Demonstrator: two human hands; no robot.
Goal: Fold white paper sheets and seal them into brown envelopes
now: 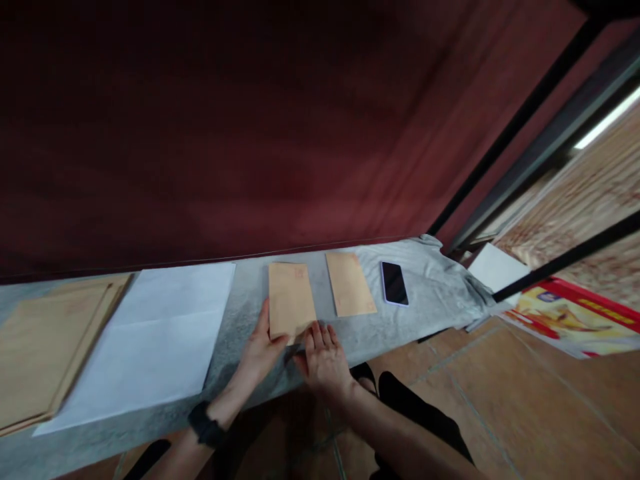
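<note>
A small brown envelope point(291, 297) lies on the grey cloth in front of me, its lower edge slightly lifted. My left hand point(263, 353), with a black watch on the wrist, grips its lower left side, thumb on top and fingers along the edge. At its lower right corner is my right hand point(325, 360), fingers together over the corner and thumb below; part of the corner is hidden by them. A second brown envelope point(351, 285) lies flat to the right, apart from both hands.
A phone point(395, 283) lies right of the envelopes. Leftward are white paper sheets point(165, 333) and a stack of large brown envelopes point(55, 347). The grey cloth point(430, 287) covers a narrow bench against a dark red wall point(225, 147). A colourful box point(580, 317) sits by black bars on the right.
</note>
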